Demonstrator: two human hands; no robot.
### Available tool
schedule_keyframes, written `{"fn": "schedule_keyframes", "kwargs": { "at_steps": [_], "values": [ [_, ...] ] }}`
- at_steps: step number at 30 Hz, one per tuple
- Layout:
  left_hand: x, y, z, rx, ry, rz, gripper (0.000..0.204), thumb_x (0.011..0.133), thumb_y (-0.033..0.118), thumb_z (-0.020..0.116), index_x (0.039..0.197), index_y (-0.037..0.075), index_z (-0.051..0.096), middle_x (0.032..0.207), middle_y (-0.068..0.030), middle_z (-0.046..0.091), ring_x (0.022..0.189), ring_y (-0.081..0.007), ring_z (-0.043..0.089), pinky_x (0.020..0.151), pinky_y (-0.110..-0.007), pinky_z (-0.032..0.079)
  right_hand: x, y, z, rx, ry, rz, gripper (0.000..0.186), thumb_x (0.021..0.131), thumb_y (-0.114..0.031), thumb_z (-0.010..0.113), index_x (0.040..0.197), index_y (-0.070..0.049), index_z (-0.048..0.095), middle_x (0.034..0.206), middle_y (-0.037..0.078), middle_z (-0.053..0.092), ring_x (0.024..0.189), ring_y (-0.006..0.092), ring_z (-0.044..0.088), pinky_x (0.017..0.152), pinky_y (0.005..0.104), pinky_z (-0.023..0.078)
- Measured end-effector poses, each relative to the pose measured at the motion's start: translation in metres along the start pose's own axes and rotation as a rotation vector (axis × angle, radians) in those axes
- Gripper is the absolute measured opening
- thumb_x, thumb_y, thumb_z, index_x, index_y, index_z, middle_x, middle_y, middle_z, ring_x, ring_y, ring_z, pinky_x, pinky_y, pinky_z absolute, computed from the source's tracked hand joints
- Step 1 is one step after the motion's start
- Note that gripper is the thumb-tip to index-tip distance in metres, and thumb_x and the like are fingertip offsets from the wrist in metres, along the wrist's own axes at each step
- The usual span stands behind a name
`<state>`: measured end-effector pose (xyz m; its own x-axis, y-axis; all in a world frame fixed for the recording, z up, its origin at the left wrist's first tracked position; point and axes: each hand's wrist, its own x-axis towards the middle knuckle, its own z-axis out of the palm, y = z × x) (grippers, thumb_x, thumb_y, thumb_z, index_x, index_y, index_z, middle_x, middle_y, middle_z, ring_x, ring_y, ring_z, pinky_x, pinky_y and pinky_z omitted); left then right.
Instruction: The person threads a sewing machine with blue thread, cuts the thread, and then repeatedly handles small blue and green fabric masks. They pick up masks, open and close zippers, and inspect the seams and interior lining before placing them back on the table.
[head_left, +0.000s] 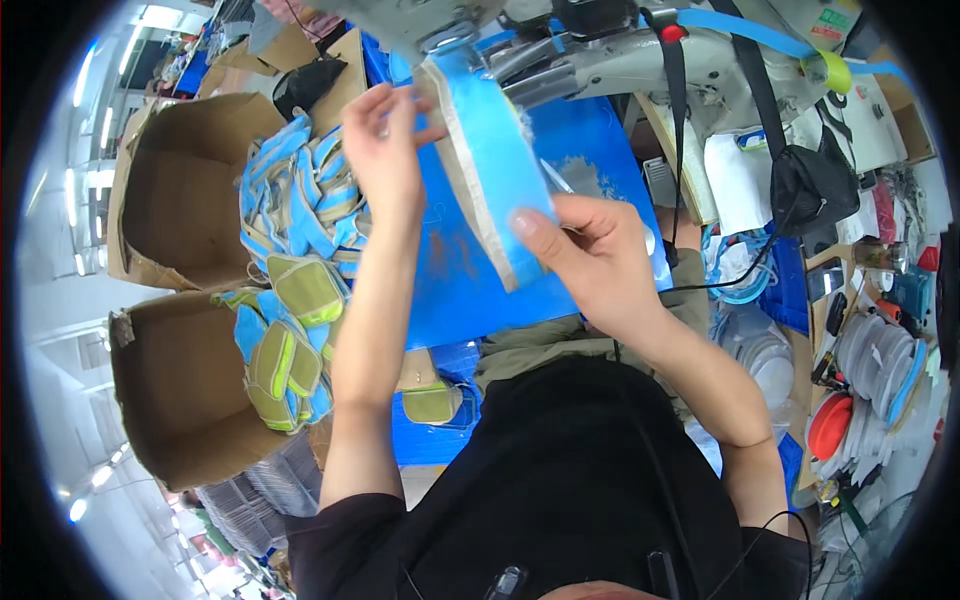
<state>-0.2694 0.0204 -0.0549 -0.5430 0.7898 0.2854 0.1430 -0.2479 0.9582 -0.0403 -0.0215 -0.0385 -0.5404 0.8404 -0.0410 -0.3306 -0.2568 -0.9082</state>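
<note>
A wide light-blue fabric strip (pixel 490 140) with a pale grey edge runs down from the sewing machine's head (pixel 450 40) toward me. My right hand (pixel 600 255) pinches the strip's lower end between thumb and fingers. Left of its upper part, my left hand (pixel 385 140) is raised with fingers apart and partly bent. Those fingertips reach close to the strip's grey edge; whether they touch it I cannot tell. Below both hands lies the blue work surface (pixel 430 300).
To the left stand two open cardboard boxes (pixel 185 200), beside a heap of blue-and-grey strips (pixel 310 200) and a pile of green-and-blue fabric pieces (pixel 285 360). Black straps and a black pouch (pixel 815 185) hang at right. Farther right are stacked tape rolls (pixel 880 360).
</note>
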Motion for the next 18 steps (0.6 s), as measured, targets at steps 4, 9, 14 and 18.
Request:
{"fn": "schedule_keyframes", "kwargs": {
  "at_steps": [4, 9, 14, 18],
  "values": [
    [-0.032, 0.038, 0.006, 0.783, -0.208, 0.988, 0.030, 0.083, 0.012, 0.073, 0.111, 0.005, 0.068, 0.115, -0.0131, 0.069, 0.106, -0.0299, 0.067, 0.091, -0.041, 0.054, 0.003, 0.012, -0.004, -0.185, -0.040, -0.124, 0.026, 0.098, -0.020, 0.070, 0.083, 0.002, 0.071, 0.062, -0.001, 0.056, 0.058, 0.0020, 0.042, 0.050, 0.0256, 0.033],
    [-0.017, 0.042, 0.003, 0.737, -0.385, 1.022, 0.026, 0.071, 0.011, 0.079, 0.095, 0.004, 0.073, 0.099, -0.0125, 0.075, 0.096, -0.0314, 0.072, 0.089, -0.041, 0.053, 0.015, 0.007, -0.007, -0.401, -0.122, -0.406, 0.025, 0.096, -0.016, 0.072, 0.083, 0.004, 0.067, 0.065, 0.000, 0.055, 0.058, 0.0053, 0.043, 0.050, 0.0270, 0.033],
    [-0.029, 0.040, 0.005, 0.500, -0.273, 0.844, 0.027, 0.077, 0.004, 0.084, 0.099, -0.004, 0.071, 0.100, -0.0167, 0.075, 0.096, -0.0261, 0.072, 0.088, -0.035, 0.055, 0.038, 0.015, -0.014, -0.241, 0.245, -0.465, 0.026, 0.084, -0.024, 0.081, 0.086, -0.001, 0.072, 0.073, 0.010, 0.068, 0.066, 0.0182, 0.065, 0.062, 0.0322, 0.051],
    [-0.029, 0.042, 0.007, 0.534, -0.298, 0.891, 0.028, 0.076, 0.003, 0.084, 0.100, -0.004, 0.070, 0.101, -0.0166, 0.075, 0.096, -0.0263, 0.073, 0.088, -0.036, 0.055, 0.063, 0.024, -0.019, -0.287, 0.290, -0.473, 0.031, 0.079, -0.021, 0.086, 0.098, 0.000, 0.073, 0.079, 0.008, 0.071, 0.074, 0.0158, 0.068, 0.071, 0.0286, 0.055]
  ]
}}
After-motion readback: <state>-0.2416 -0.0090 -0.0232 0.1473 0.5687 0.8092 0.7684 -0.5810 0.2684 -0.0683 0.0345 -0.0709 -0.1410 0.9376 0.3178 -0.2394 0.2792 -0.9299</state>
